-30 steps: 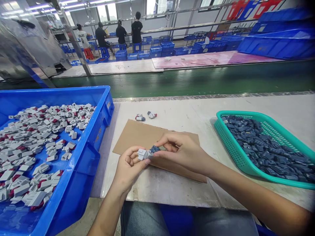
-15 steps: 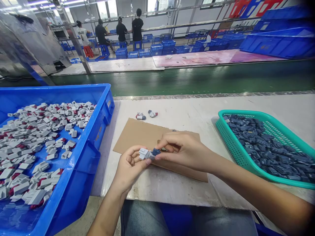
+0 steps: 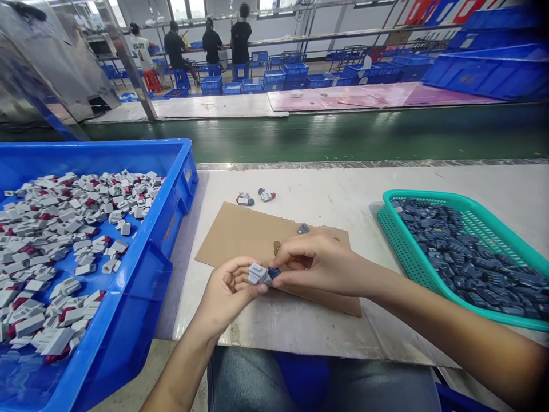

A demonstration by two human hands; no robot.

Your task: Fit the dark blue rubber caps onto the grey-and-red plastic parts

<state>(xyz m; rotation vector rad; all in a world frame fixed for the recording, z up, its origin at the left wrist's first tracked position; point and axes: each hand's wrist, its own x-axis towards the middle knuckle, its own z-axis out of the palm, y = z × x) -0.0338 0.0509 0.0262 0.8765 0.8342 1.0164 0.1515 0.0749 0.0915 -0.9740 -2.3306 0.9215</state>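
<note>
My left hand (image 3: 229,294) grips a light grey block-shaped part (image 3: 258,273) between thumb and fingers. A small dark blue part (image 3: 273,273) touches its right end, pinched by my right hand (image 3: 317,266). Both hands are over the front of a brown cardboard sheet (image 3: 231,234). On the cardboard, beyond my right hand, lies another dark blue piece (image 3: 303,228). Two small pieces in grey, red and dark blue, one on the left (image 3: 245,199) and one on the right (image 3: 266,195), rest on the table behind the cardboard.
A blue bin (image 3: 182,171) of grey and red parts stands at left. At right sits a green basket (image 3: 480,210) of dark blue parts. Behind the table (image 3: 343,183) runs a green belt (image 3: 300,140). Several people stand or sit far back among blue crates.
The two held parts have shifted slightly right and down in view, still in my fingers. The dark blue piece on the cardboard is now more exposed. The camera view has shifted slightly.
</note>
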